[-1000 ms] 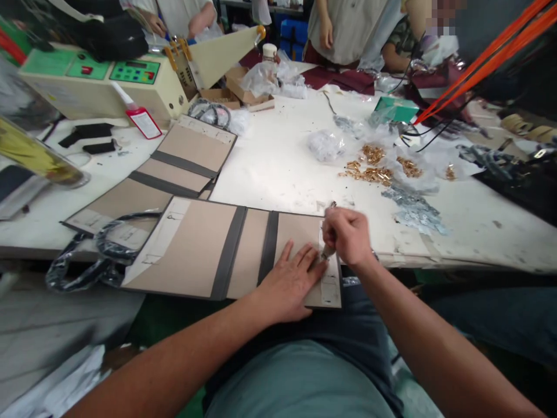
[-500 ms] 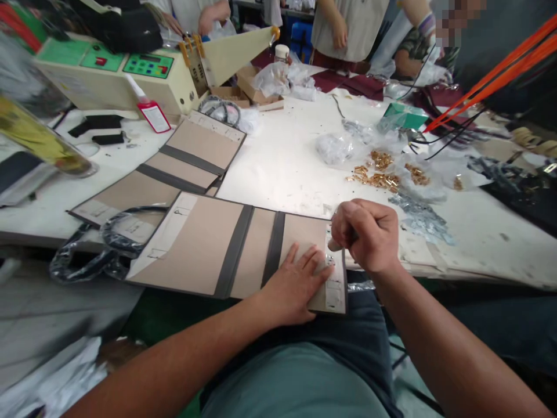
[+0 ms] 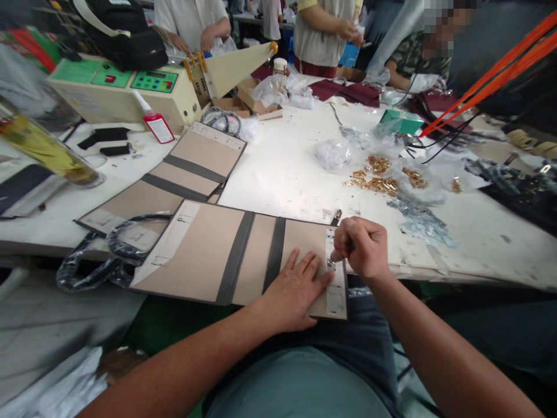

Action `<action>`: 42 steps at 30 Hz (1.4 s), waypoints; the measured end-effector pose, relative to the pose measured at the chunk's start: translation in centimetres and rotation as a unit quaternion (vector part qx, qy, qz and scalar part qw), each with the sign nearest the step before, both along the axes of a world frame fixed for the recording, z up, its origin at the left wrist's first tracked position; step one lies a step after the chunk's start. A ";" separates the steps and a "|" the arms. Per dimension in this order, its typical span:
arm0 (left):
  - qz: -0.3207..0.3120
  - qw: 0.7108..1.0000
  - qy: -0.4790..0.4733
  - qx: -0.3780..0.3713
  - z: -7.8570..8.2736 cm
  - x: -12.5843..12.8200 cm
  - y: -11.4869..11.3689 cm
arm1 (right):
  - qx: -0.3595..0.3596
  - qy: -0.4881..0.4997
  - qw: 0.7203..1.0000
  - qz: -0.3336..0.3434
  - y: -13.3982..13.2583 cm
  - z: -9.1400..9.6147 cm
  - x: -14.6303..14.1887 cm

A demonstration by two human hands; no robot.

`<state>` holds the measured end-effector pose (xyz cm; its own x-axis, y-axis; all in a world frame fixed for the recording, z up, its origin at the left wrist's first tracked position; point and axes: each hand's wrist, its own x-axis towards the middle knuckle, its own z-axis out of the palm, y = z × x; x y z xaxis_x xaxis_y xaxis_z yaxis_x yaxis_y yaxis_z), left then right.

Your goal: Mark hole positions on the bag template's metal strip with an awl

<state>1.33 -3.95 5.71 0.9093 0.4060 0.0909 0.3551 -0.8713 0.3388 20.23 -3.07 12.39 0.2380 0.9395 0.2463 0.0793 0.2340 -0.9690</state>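
My left hand lies flat with fingers spread on the right end of a beige folding panel with dark grey strips, which overhangs the table's front edge. Close to its fingertips, my right hand is closed in a fist over the white marked strip at the panel's right edge. A small dark and shiny end shows just behind the fist; whether it belongs to something held is unclear. Tiny metal bits sit on the strip below the fist. Whatever is inside the fist is hidden.
A second similar panel lies behind, with plastic-wrapped black handles hanging over the edge. Gold pieces and flat silver pieces lie rightward. A cream machine and red bottle stand left. Co-workers are across the table.
My right fist has come down slightly and to the left, nearer the strip. The dark shiny end now shows behind it. My left hand stays flat on the panel.
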 end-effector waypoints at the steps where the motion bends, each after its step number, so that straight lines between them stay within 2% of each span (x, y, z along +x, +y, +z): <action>1: 0.000 1.000 0.001 0.003 0.0 0.0 0.0 | 0.016 0.006 1.000 0.001 0.0 -0.1 0.0; 3: 0.004 1.000 0.004 0.009 0.1 0.0 -0.1 | 0.027 -0.004 1.000 0.004 -0.2 -0.3 0.1; 8: 0.010 1.000 0.013 0.010 0.7 -0.2 -0.8 | -0.028 -0.047 0.999 -0.005 -1.7 0.0 1.3; 10: 0.004 1.000 0.009 0.010 1.0 -0.4 -1.4 | -0.009 -0.014 1.000 -0.002 -3.5 1.2 2.1; 13: 0.003 0.999 -0.030 0.016 1.8 -0.9 -1.8 | 0.059 0.090 0.994 0.016 -7.5 3.8 2.4; 16: 0.028 0.990 -0.134 0.027 4.1 -1.7 -1.4 | 0.090 0.112 0.986 0.083 -11.7 5.8 0.9; 18: 0.048 0.977 -0.207 0.018 6.3 -2.3 -0.9 | 0.075 0.062 0.986 0.133 -13.3 6.4 -0.7; 21: 0.059 0.963 -0.264 0.017 9.4 -2.8 -0.4 | 0.040 -0.036 0.987 0.148 -13.6 6.6 -2.3; 23: 0.046 0.959 -0.272 0.062 10.3 -2.8 -0.5 | 0.003 -0.037 0.991 0.126 -13.1 6.4 -2.2; 25: 0.021 0.957 -0.260 0.128 10.1 -2.9 -0.7 | -0.044 0.016 0.992 0.120 -12.7 5.9 -1.1; 28: -0.016 0.954 -0.231 0.190 8.7 -3.5 -1.1 | -0.089 0.077 0.983 0.141 -13.3 4.9 0.9; 32: -0.031 0.958 -0.207 0.196 7.4 -4.6 -1.1 | -0.115 0.114 0.977 0.141 -14.8 3.0 2.8; 38: -0.042 0.958 -0.194 0.205 7.8 -5.0 -1.2 | -0.139 0.182 0.971 0.067 -15.5 0.5 5.1; 42: -0.047 0.963 -0.180 0.195 7.4 -5.2 -1.0 | -0.132 0.281 0.951 0.011 -14.7 -1.0 7.2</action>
